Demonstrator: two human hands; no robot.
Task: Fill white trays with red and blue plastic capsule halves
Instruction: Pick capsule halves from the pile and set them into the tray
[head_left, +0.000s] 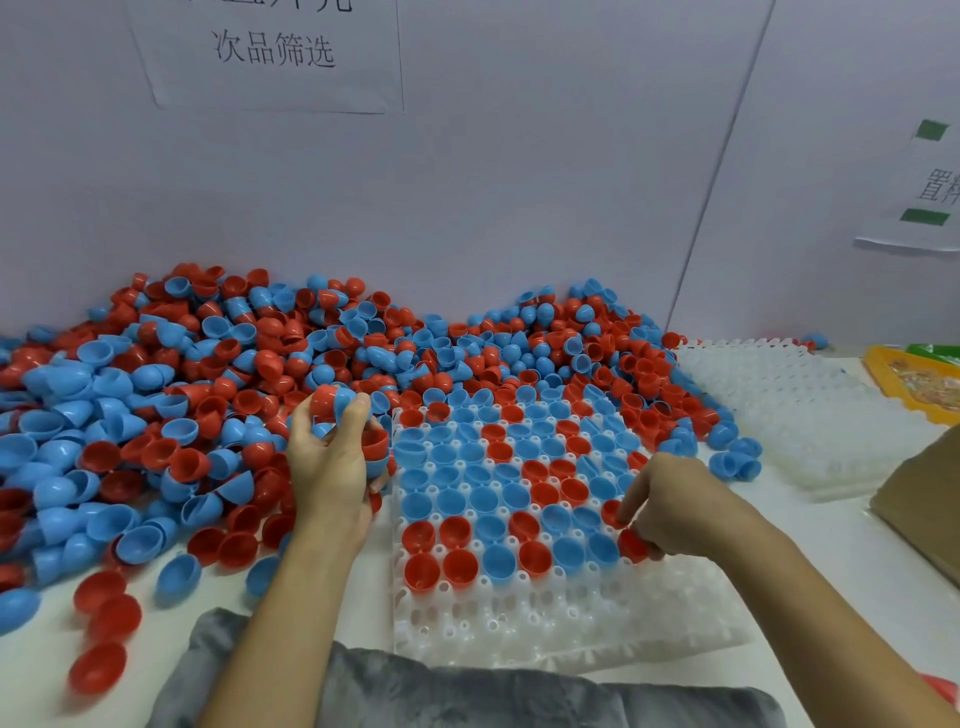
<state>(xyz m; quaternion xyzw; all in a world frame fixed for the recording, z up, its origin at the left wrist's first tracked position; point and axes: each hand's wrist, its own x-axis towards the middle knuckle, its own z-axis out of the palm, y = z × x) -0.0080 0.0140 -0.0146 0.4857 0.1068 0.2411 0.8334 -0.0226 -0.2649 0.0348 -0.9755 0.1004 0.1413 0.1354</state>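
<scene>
Capsule halves (156, 395) smooth glossy plastic; tray (519, 623) translucent white plastic; cloth (467, 691) soft grey; box (924, 509) matt cardboard.

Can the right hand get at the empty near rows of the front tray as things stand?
Probably yes. The right hand sits at the white tray's right edge, gripping a red capsule half; the empty near rows lie just below it, uncovered.

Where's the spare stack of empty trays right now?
In the head view, the spare empty trays sit at the far right of the table, beyond the tray being filled, between the capsule pile and the orange tray.
</scene>
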